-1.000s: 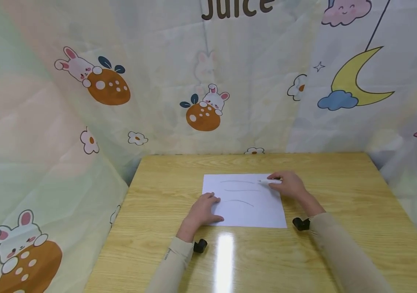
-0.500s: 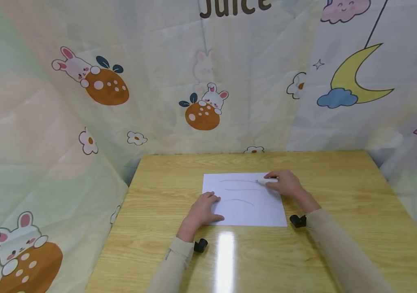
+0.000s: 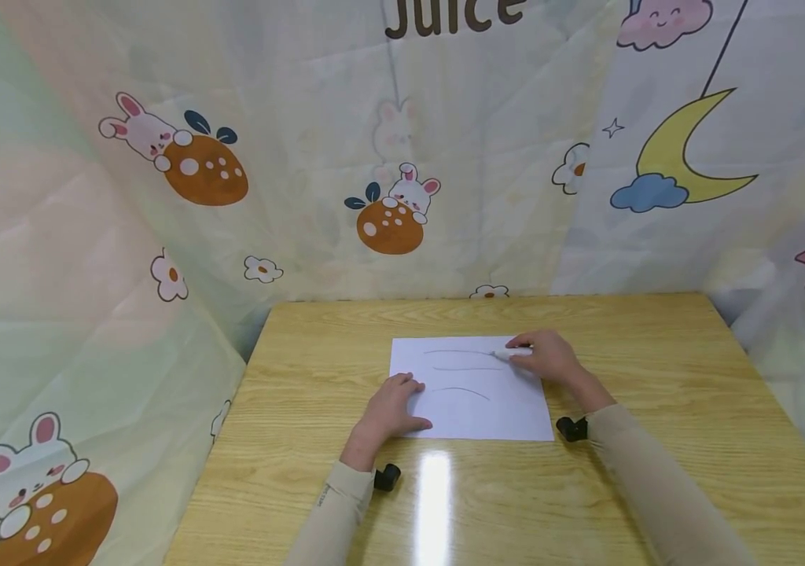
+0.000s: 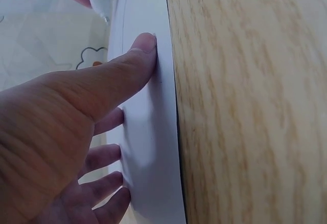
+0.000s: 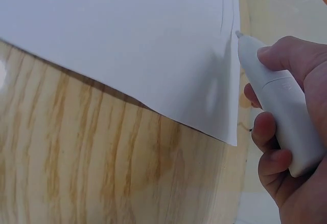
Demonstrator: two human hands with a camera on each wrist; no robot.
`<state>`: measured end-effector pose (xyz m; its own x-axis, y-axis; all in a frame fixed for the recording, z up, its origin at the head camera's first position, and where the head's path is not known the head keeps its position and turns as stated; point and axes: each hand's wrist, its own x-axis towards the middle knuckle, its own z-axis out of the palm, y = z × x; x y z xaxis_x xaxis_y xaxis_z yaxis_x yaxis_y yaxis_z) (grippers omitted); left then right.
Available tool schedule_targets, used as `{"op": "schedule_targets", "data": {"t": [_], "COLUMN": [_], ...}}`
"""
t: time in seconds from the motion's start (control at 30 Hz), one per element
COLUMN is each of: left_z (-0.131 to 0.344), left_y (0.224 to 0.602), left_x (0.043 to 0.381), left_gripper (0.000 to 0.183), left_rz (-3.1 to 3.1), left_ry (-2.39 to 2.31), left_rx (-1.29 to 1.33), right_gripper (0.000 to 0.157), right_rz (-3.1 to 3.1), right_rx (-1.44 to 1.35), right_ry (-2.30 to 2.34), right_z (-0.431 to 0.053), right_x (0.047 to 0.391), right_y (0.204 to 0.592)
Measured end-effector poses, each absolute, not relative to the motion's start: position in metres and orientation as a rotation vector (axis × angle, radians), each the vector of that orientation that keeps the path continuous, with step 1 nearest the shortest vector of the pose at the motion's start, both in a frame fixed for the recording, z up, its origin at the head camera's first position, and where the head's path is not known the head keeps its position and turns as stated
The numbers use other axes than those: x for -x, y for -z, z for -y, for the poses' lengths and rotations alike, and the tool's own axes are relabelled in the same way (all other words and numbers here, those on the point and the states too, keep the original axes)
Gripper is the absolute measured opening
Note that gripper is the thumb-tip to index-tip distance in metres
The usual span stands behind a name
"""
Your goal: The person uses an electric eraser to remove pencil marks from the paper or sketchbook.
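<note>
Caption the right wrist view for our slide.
Right hand grips a white pen-shaped tool, its tip near thin lines on paper.

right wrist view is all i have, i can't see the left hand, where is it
Observer: In the head view, the left hand rests on the left part of the paper.
Operator: ok and its thumb
Observer: The left wrist view shows the thumb over the paper, near the edge closest to the person.
Operator: i only make out two lines on the sheet, any more
Observer: Yes, the head view shows three; the third line, nearest the person, arches and slopes down at its right end.
</note>
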<state>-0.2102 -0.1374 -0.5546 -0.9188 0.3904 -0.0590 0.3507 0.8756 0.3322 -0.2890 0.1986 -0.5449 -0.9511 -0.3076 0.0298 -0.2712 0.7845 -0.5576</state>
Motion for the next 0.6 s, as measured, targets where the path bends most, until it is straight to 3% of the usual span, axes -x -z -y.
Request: {"op": "schedule_targets", "data": {"t": [0.6], "left_z": [0.1371], "left_y": [0.5537], "left_x": [0.2108], "left_gripper": [0.071], "left_rz": [-2.910], "left_ry": [-0.460], "left_rx": [-0.576], "right_gripper": [0.027], "right_rz": [-2.883], "right_rx": [0.437], "right_ry": [0.898], "right_z": [-0.1969], "right_x": [0.2905], "right_y": [0.5489]}}
